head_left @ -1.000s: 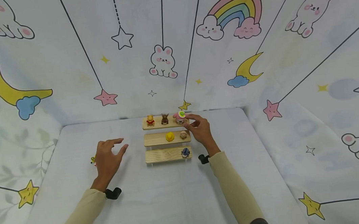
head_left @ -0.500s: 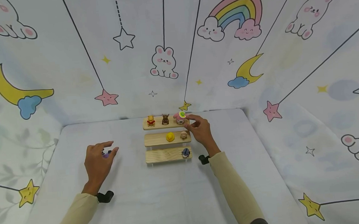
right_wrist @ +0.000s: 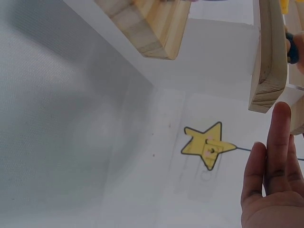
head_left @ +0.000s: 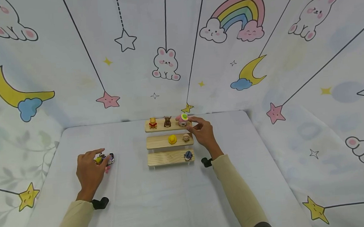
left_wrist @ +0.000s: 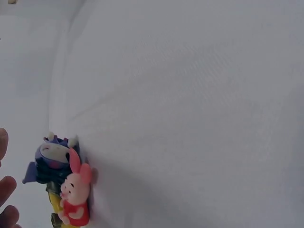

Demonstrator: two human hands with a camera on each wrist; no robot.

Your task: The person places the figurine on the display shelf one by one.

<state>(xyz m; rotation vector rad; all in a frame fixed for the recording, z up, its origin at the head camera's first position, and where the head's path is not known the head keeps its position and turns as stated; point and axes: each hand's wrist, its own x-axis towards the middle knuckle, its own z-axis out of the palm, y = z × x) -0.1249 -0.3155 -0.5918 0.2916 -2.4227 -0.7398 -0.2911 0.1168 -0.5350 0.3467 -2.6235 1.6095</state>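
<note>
My left hand [head_left: 88, 169] reaches over a small heap of toy figurines on the white table, thumb and index finger spread apart around it. A pink piglet figurine [left_wrist: 76, 197] lies there beside a purple and dark green figurine [left_wrist: 54, 159], with yellow parts under them. Fingertips [left_wrist: 5, 190] show left of the heap in the left wrist view. My right hand [head_left: 202, 130] pinches the right side of a pink figurine [head_left: 181, 120] with a yellow-green top, on the highest shelf [head_left: 159, 129]. Its other fingers [right_wrist: 278, 142] stretch out straight by the shelf ends.
On the same shelf sit a red-shirted bear figurine [head_left: 152, 123] and a brown figurine [head_left: 167, 121]. The middle shelf [head_left: 157, 142] bears a yellow figurine [head_left: 172, 139] and a beige one [head_left: 186, 137]. A blue-grey figurine [head_left: 188, 155] stands on the lowest shelf [head_left: 164, 159].
My left hand has moved left and slightly down to the figurine heap, thumb and index now around it. The right hand stays in place; the pink figurine's top tilts slightly.
</note>
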